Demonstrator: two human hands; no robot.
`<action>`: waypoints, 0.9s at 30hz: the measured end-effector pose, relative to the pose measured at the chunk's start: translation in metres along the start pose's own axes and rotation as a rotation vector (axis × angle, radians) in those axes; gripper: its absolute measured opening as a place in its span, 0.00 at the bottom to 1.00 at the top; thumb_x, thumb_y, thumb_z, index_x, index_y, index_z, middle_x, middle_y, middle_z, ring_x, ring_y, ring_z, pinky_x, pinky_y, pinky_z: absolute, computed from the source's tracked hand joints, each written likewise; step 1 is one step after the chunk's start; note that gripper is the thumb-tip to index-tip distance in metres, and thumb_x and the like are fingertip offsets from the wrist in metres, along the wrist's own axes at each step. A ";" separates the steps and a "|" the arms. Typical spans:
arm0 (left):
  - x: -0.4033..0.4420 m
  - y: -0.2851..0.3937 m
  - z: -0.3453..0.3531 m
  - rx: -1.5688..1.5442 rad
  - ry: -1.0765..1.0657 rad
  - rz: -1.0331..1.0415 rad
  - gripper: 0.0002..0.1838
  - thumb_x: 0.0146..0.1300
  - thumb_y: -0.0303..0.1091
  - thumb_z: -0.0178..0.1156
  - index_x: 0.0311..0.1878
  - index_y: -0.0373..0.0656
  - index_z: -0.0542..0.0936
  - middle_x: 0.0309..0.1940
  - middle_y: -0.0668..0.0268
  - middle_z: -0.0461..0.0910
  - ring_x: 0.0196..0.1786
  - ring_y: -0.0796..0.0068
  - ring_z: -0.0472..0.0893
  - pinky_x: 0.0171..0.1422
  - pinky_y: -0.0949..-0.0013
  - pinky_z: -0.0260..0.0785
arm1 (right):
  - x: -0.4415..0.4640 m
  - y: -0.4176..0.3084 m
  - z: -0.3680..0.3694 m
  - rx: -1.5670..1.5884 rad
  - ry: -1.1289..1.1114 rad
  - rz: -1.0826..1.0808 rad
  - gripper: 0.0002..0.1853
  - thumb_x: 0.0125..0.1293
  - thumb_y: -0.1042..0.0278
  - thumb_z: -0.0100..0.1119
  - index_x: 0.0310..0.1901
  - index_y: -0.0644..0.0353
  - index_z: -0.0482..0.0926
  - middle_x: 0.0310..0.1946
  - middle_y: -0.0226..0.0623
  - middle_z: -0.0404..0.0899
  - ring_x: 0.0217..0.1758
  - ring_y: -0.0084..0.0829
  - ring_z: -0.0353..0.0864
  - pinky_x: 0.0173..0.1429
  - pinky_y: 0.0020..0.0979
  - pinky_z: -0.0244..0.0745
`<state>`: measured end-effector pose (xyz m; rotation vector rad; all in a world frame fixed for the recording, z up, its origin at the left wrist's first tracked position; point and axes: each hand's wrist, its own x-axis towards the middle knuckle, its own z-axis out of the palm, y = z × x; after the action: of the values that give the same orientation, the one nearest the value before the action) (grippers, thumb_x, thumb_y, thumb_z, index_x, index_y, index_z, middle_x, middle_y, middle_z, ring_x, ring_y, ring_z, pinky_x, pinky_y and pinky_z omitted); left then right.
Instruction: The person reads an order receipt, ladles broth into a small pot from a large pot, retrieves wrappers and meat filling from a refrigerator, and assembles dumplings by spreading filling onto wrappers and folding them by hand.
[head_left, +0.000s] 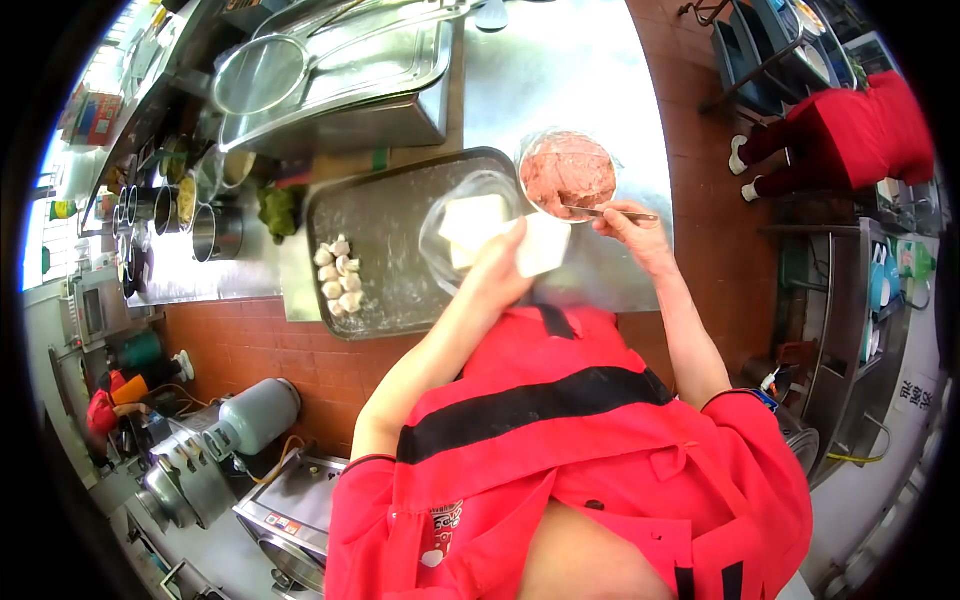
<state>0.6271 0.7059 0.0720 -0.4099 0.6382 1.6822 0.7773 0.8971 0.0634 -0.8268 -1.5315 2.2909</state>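
In the head view, my left hand (500,268) holds a white square wonton wrapper (543,248), its fingers partly hidden by it. More white wrappers (472,220) lie in a clear plastic bag just beyond that hand. My right hand (637,238) is closed around a thin metal spatula (590,211), whose tip touches the meat; its exact shape is hard to make out. Pink minced meat (568,170) fills a round bowl (524,152) lined with plastic. Several folded wontons (341,277) sit in rows at the left end of a dark, flour-dusted tray (385,215).
A mesh strainer (262,75) rests over metal pans (385,60) at the back left. Metal pots (217,232) and green leaves (278,210) stand left of the tray. Another person in red (850,130) bends by a cart (745,60) at the right. A gas cylinder (262,412) is lower left.
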 end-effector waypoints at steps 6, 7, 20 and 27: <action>-0.014 0.009 0.005 -0.030 -0.179 0.012 0.22 0.72 0.40 0.47 0.60 0.31 0.67 0.57 0.52 0.74 0.59 0.57 0.74 0.68 0.54 0.64 | -0.021 -0.005 0.015 0.443 0.064 0.063 0.08 0.67 0.69 0.58 0.43 0.64 0.80 0.39 0.35 0.81 0.39 0.28 0.82 0.48 0.31 0.82; -0.024 0.013 0.015 -0.050 -0.228 0.023 0.23 0.73 0.41 0.46 0.61 0.31 0.66 0.57 0.53 0.73 0.60 0.57 0.74 0.69 0.54 0.63 | -0.026 -0.011 0.020 0.461 0.057 0.031 0.08 0.67 0.69 0.57 0.42 0.64 0.80 0.39 0.35 0.81 0.40 0.28 0.82 0.49 0.31 0.82; -0.011 0.041 -0.005 -0.241 -0.195 0.213 0.23 0.73 0.47 0.45 0.57 0.35 0.70 0.54 0.56 0.75 0.59 0.61 0.74 0.67 0.57 0.64 | -0.072 -0.036 0.120 -0.784 -0.186 -0.576 0.10 0.58 0.78 0.64 0.42 0.60 0.83 0.45 0.38 0.82 0.50 0.32 0.80 0.53 0.29 0.76; -0.043 0.060 -0.017 -0.286 -0.248 0.225 0.29 0.72 0.53 0.43 0.61 0.35 0.68 0.59 0.56 0.73 0.62 0.59 0.72 0.69 0.52 0.61 | -0.058 -0.048 0.107 -0.105 -0.022 -0.121 0.10 0.67 0.76 0.54 0.48 0.64 0.78 0.42 0.40 0.81 0.46 0.31 0.82 0.53 0.33 0.78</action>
<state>0.5766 0.6549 0.0948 -0.3324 0.2678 2.0109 0.7561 0.8062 0.1550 -0.7158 -1.6760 2.1563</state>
